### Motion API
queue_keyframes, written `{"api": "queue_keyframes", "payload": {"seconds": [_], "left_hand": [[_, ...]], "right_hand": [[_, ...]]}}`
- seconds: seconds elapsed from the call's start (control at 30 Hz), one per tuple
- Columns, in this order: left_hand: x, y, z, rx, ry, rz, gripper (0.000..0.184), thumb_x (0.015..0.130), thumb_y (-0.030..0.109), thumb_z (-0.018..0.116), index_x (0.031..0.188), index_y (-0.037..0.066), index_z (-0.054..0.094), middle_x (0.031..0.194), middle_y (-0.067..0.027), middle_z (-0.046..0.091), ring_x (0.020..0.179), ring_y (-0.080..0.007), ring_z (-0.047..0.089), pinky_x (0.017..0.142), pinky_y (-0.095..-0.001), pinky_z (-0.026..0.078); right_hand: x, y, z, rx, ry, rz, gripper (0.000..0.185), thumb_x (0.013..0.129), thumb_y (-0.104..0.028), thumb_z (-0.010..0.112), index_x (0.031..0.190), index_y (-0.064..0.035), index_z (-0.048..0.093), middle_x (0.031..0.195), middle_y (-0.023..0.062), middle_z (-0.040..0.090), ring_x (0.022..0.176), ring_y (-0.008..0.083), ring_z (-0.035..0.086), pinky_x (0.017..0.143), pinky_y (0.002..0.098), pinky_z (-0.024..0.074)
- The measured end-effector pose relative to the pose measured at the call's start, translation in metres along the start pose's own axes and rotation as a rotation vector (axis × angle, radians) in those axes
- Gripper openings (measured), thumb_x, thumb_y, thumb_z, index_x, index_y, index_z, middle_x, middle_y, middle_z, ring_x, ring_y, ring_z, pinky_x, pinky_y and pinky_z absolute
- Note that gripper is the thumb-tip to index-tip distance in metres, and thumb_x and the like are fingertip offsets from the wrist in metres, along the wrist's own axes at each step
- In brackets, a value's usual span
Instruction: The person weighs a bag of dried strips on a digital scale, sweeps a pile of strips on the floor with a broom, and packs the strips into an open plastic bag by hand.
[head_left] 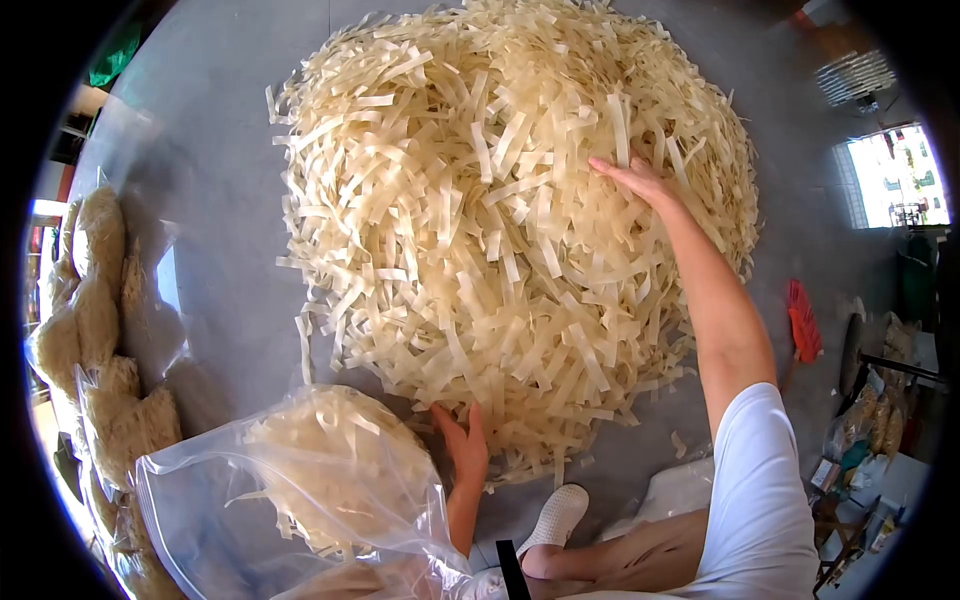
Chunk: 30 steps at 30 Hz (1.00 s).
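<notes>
A large heap of pale cream, flat strips lies on the grey floor. At the heap's right side, my right hand rests on the strips with its thumb and fingers apart; some fingertips are hidden among them. My left hand is low at the heap's near edge, fingers spread, beside the mouth of a clear plastic bag. Inside the bag is a smaller mass of the same strips. Part of my left forearm is behind the bag's film.
Filled clear bags line the left side. A red brush-like object lies on the floor at right, near shelving with packed goods. My shoe stands just below the heap. A bright window is at upper right.
</notes>
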<state>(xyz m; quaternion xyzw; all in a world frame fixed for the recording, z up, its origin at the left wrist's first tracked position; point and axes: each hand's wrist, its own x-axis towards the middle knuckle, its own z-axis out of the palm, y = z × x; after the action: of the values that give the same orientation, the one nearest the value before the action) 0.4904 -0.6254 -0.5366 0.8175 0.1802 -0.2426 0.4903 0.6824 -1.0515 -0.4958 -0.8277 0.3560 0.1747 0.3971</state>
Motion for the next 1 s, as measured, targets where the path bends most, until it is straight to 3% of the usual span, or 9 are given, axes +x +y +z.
{"api": "queue_keyframes", "payload": {"seconds": [0.13,0.27,0.47,0.67,0.73,0.8,0.87,0.93,1.0], "left_hand": [[0.000,0.011,-0.007,0.045,-0.010,-0.026,0.079,0.086,0.033,0.053,0.136,-0.006,0.006,0.139,-0.0266,0.016,0.130,-0.0326,0.019,0.105,-0.0347,0.016],[-0.002,0.023,-0.014,-0.079,-0.050,-0.102,0.080,0.085,0.034,0.053,0.136,-0.006,0.006,0.137,-0.0272,0.023,0.125,-0.0338,0.028,0.102,-0.0343,0.023],[0.007,-0.002,0.002,0.043,0.006,-0.039,0.082,0.084,0.036,0.053,0.137,-0.004,0.004,0.136,-0.0262,0.027,0.124,-0.0330,0.032,0.101,-0.0333,0.024],[0.011,-0.013,-0.008,-0.054,-0.040,-0.033,0.085,0.085,0.039,0.051,0.137,-0.004,0.000,0.140,-0.0254,0.019,0.128,-0.0334,0.026,0.103,-0.0323,0.022],[0.010,-0.014,-0.010,-0.090,-0.024,0.005,0.085,0.085,0.040,0.050,0.137,-0.004,-0.001,0.140,-0.0252,0.018,0.127,-0.0337,0.026,0.103,-0.0321,0.022],[0.007,-0.004,-0.010,-0.102,-0.030,-0.049,0.087,0.084,0.041,0.051,0.137,-0.003,-0.002,0.142,-0.0244,0.013,0.131,-0.0328,0.019,0.105,-0.0331,0.017],[0.008,-0.024,-0.003,-0.025,0.084,0.004,0.088,0.083,0.042,0.052,0.137,-0.003,-0.001,0.142,-0.0238,0.010,0.132,-0.0323,0.014,0.106,-0.0340,0.013],[0.008,-0.031,0.002,0.004,0.205,0.081,0.093,0.081,0.044,0.056,0.137,-0.003,-0.001,0.144,-0.0219,0.003,0.134,-0.0292,0.002,0.108,-0.0362,0.003],[0.005,-0.022,0.003,-0.100,0.101,0.071,0.095,0.080,0.041,0.059,0.137,-0.003,-0.002,0.143,-0.0219,0.004,0.134,-0.0290,0.004,0.108,-0.0359,0.005]], "right_hand": [[0.000,0.001,0.012,0.085,0.081,-0.013,0.105,0.053,-0.065,0.068,0.128,0.0014,0.037,0.128,0.0181,0.042,0.121,0.0280,0.038,0.103,0.0350,0.0283],[-0.029,0.012,0.025,-0.025,-0.146,-0.056,0.108,0.054,-0.067,0.068,0.129,0.0027,0.033,0.132,0.0217,0.035,0.125,0.0286,0.033,0.103,0.0406,0.0293],[-0.099,0.032,0.092,-0.042,-0.389,-0.173,0.096,0.058,-0.070,0.061,0.121,-0.0011,0.041,0.111,0.0195,0.054,0.111,0.0280,0.048,0.097,0.0391,0.0390],[-0.183,0.063,0.140,-0.154,-0.108,-0.547,0.088,0.067,-0.061,0.062,0.124,0.0014,0.038,0.109,0.0216,0.052,0.103,0.0314,0.052,0.092,0.0388,0.0422],[-0.209,0.067,0.126,-0.274,-0.098,-0.607,0.094,0.065,-0.060,0.065,0.130,-0.0001,0.031,0.130,0.0218,0.037,0.123,0.0300,0.035,0.100,0.0414,0.0343],[-0.215,0.070,0.092,0.063,-0.035,-0.570,0.097,0.067,-0.054,0.067,0.135,-0.0025,0.022,0.138,0.0225,0.024,0.127,0.0315,0.027,0.102,0.0417,0.0304],[-0.207,0.103,0.064,0.068,0.400,-0.386,0.107,0.064,-0.052,0.070,0.139,-0.0053,0.010,0.140,0.0211,0.019,0.128,0.0334,0.024,0.102,0.0435,0.0291],[-0.169,0.172,0.060,-0.016,0.641,0.072,0.112,0.063,-0.053,0.071,0.140,-0.0081,0.001,0.141,0.0191,0.018,0.128,0.0335,0.024,0.101,0.0445,0.0291],[-0.181,0.164,0.055,0.355,0.447,0.187,0.115,0.063,-0.053,0.071,0.140,-0.0078,-0.001,0.141,0.0183,0.017,0.127,0.0333,0.025,0.100,0.0444,0.0290]]}}
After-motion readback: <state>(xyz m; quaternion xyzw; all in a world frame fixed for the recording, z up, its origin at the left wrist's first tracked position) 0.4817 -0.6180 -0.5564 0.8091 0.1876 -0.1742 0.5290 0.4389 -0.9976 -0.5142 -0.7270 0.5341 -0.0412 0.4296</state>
